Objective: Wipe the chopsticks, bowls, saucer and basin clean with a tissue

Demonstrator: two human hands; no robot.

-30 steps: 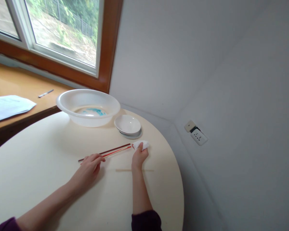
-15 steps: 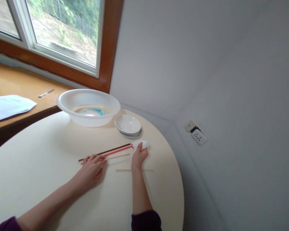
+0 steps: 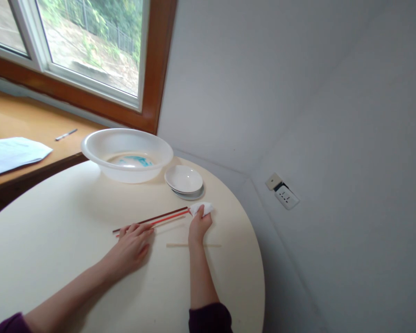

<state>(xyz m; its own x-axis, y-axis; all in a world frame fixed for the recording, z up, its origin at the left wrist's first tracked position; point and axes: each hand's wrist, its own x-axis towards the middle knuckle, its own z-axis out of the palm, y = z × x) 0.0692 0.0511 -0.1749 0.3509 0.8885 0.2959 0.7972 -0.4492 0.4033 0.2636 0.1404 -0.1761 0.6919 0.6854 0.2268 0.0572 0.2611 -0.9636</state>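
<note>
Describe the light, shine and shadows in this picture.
Head view: the window is bright, the wall dimmer; also head view: a small glint on the upper plate, soft shadow beside the left hand.

A basin (image 3: pixel 126 174) is standing at the rear of the counter (image 3: pixel 62 222); stacked dishes (image 3: pixel 184 179) are sitting to its right. Before the dishes, chopsticks (image 3: pixel 169 217) are extending from the left hand (image 3: pixel 134 243) toward the tissue (image 3: pixel 204 209) in the right hand (image 3: pixel 198 228). A single stick (image 3: pixel 176 245) is lying nearer.
</note>
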